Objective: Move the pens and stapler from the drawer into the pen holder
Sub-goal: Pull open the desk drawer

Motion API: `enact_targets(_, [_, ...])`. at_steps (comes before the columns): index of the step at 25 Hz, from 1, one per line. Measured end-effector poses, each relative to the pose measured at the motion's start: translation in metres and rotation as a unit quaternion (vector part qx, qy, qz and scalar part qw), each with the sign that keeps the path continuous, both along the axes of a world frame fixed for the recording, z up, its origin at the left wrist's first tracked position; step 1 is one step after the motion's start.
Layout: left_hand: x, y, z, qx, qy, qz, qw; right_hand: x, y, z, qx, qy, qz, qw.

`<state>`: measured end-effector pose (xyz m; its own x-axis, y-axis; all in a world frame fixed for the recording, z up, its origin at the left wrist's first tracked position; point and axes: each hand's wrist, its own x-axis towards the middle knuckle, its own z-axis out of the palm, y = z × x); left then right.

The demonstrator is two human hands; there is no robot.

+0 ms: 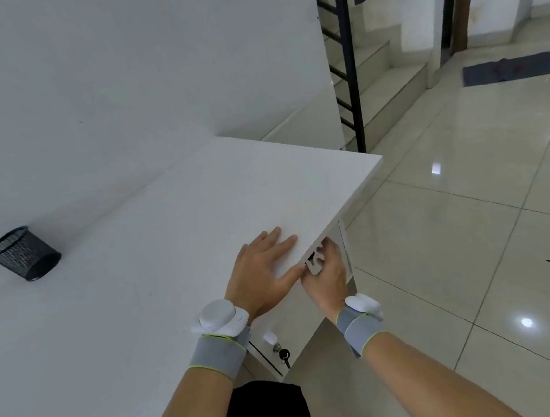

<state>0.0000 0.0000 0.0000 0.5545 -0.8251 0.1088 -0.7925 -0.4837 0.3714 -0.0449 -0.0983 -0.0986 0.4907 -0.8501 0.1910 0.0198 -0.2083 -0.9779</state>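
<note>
A black mesh pen holder (22, 253) stands at the far left of the white desk (169, 253), with nothing showing above its rim. My left hand (263, 270) lies flat, fingers spread, on the desk top near its right edge. Just below that edge my right hand (325, 277) is closed around the white drawer handle (315, 262) of the top drawer. The drawer front (344, 252) sits under the desk top and the inside is hidden. No pens or stapler are visible.
A lower drawer front with a lock and a dangling key (284, 355) sits below my left wrist. A white wall stands behind the desk. To the right lies a glossy tiled floor (472, 221), with stairs and a black railing (350, 64) beyond, and a dark mat (511, 68).
</note>
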Motion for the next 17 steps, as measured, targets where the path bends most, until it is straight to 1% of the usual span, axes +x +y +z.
enact_targets(3, [0.000,0.001,0.001,-0.015,-0.003,0.011,1.000,0.009,0.000,0.002,-0.010,0.028,-0.003,1.000])
enact_targets(4, [-0.002,0.002,0.001,-0.019,0.004,0.015,1.000,0.012,0.001,0.005,-0.003,0.044,-0.005,0.999])
enact_targets(8, [-0.001,0.001,0.000,-0.021,0.001,0.016,1.000,0.020,-0.006,0.006,0.023,0.062,-0.019,0.998])
enact_targets(13, [-0.001,0.002,-0.001,-0.025,0.001,0.021,0.999,0.017,-0.012,0.007,-0.021,0.115,0.015,0.993])
enact_targets(17, [-0.002,0.002,-0.001,-0.031,0.005,0.025,0.999,0.009,-0.009,0.009,-0.035,0.133,0.024,0.990])
